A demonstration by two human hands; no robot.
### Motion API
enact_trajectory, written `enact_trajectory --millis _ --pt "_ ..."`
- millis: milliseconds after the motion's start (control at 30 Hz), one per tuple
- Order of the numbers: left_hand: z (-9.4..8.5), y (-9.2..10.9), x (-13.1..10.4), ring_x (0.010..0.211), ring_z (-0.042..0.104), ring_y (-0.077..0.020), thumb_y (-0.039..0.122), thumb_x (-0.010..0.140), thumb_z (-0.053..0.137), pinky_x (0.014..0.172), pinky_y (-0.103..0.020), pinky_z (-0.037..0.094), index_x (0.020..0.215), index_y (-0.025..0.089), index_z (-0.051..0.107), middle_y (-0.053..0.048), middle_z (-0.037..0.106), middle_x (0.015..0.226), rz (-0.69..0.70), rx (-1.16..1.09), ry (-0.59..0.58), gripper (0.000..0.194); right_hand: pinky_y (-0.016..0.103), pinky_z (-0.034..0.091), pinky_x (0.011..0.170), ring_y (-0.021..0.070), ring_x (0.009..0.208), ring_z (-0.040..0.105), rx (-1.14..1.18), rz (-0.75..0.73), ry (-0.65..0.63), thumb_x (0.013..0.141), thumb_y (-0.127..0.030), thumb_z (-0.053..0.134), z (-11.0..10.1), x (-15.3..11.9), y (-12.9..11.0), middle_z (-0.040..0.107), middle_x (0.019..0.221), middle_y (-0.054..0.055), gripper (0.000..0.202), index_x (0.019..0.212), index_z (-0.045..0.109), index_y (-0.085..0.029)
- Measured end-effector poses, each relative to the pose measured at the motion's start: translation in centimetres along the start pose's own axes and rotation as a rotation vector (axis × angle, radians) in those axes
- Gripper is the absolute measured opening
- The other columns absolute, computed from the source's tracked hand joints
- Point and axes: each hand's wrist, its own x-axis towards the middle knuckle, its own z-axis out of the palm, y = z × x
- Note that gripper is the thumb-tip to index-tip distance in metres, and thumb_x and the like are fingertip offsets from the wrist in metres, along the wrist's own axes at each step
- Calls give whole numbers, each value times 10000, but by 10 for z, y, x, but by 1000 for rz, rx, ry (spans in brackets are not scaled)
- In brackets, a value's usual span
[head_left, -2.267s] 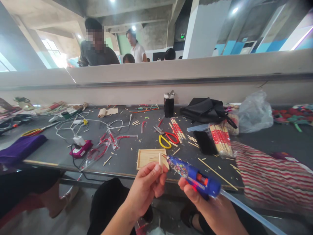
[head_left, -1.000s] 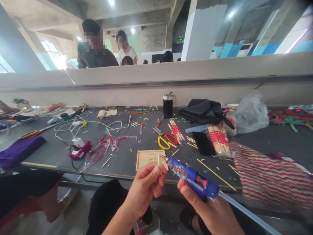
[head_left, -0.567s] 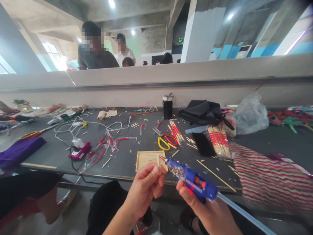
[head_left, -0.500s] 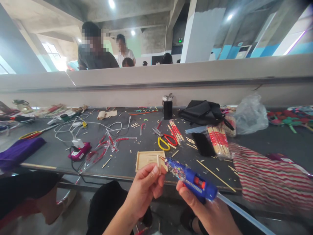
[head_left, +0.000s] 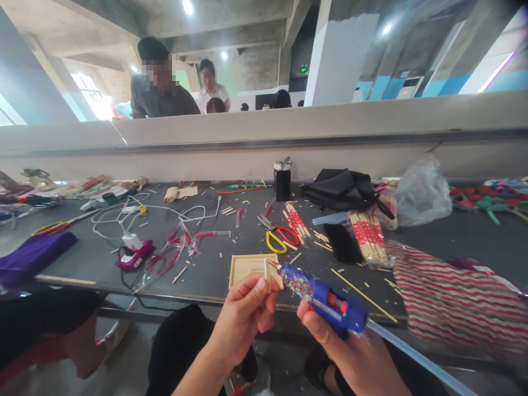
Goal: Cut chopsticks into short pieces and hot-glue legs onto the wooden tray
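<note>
Between the thumb and fingers of my left hand (head_left: 249,308) is a short wooden stick (head_left: 267,273), held upright. My right hand (head_left: 346,346) is wrapped round a blue hot glue gun (head_left: 322,297), whose handle is mostly hidden by the palm. The gun's nozzle points left and meets or nearly meets the stick; I cannot tell which. A clear glue stick (head_left: 412,355) sticks out of the gun's back end. Just behind my left hand, a shallow rectangular tray of wooden sticks (head_left: 232,270) lies at the table's front edge.
Pliers with red and yellow handles (head_left: 276,242) lie behind the tray. To the right are a black phone (head_left: 342,243), bundled sticks (head_left: 368,239) and a striped cloth (head_left: 457,297). On the left are a purple power strip (head_left: 135,256) and white cables (head_left: 169,202). Stick scraps litter the dark table (head_left: 235,220).
Both hands hold almost the same place. The glue gun's nozzle has shifted very slightly near the stick, and the stick has moved a touch.
</note>
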Motion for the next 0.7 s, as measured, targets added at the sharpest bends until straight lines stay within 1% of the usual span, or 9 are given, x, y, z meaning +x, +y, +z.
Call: enact_trajectory --millis 133,267,467,533,700 --pt "0 1 0 393 387 -16 295 878 567 416 -168 260 825 121 648 28 492 588 -1 -5 1 199 282 569 741 219 731 681 -14 -58 -19 753 -595 622 -1 2 0 730 780 44 384 796 727 -228" --pt "0 1 -1 395 382 -13 290 885 556 421 -166 264 820 124 648 29 489 589 4 -4 -6 201 272 565 748 213 755 685 -29 -53 -19 751 -609 617 -1 2 3 730 813 40 396 811 723 -233" --pt "0 0 -1 399 392 -14 295 877 569 421 -165 263 834 122 658 25 497 594 14 13 2 200 273 565 753 211 733 686 -25 -76 -22 759 -609 611 -1 1 2 728 774 34 394 797 721 -233" --pt "0 0 -1 399 394 -13 298 876 571 422 -165 264 836 121 659 26 497 594 16 16 2 201 280 565 759 217 745 686 -29 -85 -28 762 -600 614 -1 1 3 729 794 44 393 816 721 -226" --pt "0 1 0 396 394 -17 310 870 579 418 -168 265 826 123 651 28 498 591 7 25 14 205 283 558 770 228 822 681 -32 -44 -39 753 -587 633 -1 1 9 728 852 54 380 850 716 -228"
